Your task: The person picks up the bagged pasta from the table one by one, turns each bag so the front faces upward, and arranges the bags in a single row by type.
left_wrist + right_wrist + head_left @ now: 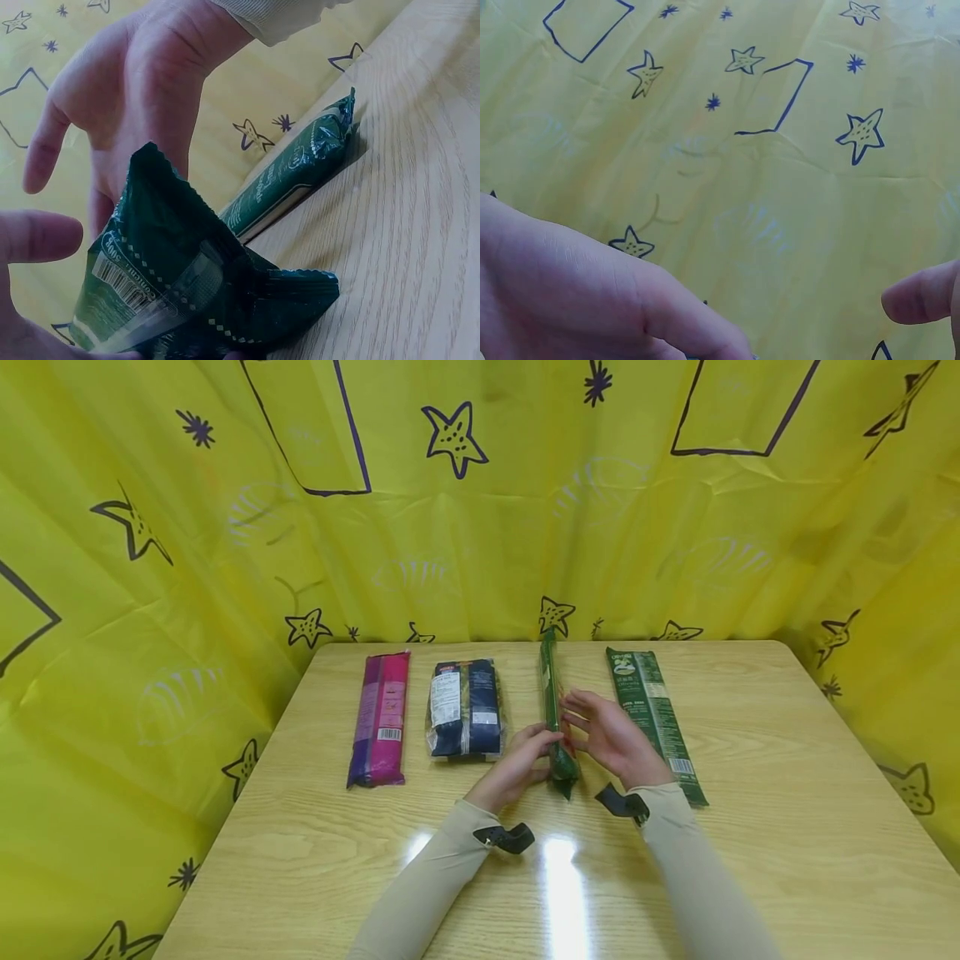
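A long green plastic food packet point(551, 685) stands on its narrow edge near the middle of the table, its far end pointing at the curtain. My left hand point(519, 766) holds it near the close end, thumb on one side. On its other side is my right hand point(618, 739), palm facing the packet and fingers loosely extended right by it. The left wrist view shows the packet's crimped end point(300, 296) and a barcode, with the right hand point(142, 97) behind. A second green packet point(654, 718) lies flat just beyond the right hand.
A pink and purple packet point(381, 718) lies at the table's left. Between it and the left hand is a dark blue packet point(483, 702) with a white label. A yellow curtain point(480, 552) with drawn stars hangs along the far edge of the wooden table point(300, 860).
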A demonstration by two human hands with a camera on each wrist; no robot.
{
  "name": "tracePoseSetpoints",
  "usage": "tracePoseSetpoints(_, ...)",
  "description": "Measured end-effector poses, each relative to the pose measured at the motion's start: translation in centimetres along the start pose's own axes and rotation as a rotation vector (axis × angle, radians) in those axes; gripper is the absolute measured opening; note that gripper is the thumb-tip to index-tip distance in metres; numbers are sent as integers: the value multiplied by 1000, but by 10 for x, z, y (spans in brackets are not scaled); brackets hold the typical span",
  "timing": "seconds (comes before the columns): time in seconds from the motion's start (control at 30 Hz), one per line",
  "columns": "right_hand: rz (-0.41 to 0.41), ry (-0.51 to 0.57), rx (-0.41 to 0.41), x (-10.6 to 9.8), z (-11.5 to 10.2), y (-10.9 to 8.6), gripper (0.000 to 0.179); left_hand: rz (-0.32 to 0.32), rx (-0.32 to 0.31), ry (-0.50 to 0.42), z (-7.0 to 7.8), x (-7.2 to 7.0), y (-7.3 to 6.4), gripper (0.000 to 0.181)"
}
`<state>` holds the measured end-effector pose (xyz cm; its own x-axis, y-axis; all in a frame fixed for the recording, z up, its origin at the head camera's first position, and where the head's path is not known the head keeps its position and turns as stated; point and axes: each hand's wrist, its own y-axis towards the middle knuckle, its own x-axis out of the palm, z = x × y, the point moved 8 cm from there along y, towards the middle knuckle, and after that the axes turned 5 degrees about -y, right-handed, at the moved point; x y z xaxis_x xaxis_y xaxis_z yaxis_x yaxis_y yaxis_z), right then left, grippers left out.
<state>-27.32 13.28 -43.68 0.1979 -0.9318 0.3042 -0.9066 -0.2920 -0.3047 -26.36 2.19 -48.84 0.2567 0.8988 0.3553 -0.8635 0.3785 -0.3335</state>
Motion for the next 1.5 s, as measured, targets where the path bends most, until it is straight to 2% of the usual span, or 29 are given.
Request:
tracePoseSetpoints(0.2, -7, -14, -18, 3, 1, 0, 23, 2, -5, 19, -2, -3, 0, 65)
tracePoseSetpoints(0.33, -28, -73, -27, 9, 1, 0, 50, 9, -7, 11, -2, -4, -1, 66)
tracePoseSetpoints(0.43, -55, -100, -29, 12, 2, 0, 61, 8, 13, 3, -1, -4, -2, 59)
tracePoseSetpoints(0.6, -73, -107, -18, 13, 4, 1, 60, 4, 44, 10, 2, -4, -2, 49)
tracePoseSetpoints(0.83, -85, -119, -19, 13, 4, 3, 61, 13, 45, -1, 2, -5, -1, 48)
tracePoseSetpoints(1.1, -57, -103, 0, 8, 5, 1, 60, 18, 38, -31, 2, -6, -1, 48)
tracePoseSetpoints(1.5, -49, -95, -21, -1, -2, -1, 62, 21, 39, -76, 3, -7, -1, 48)
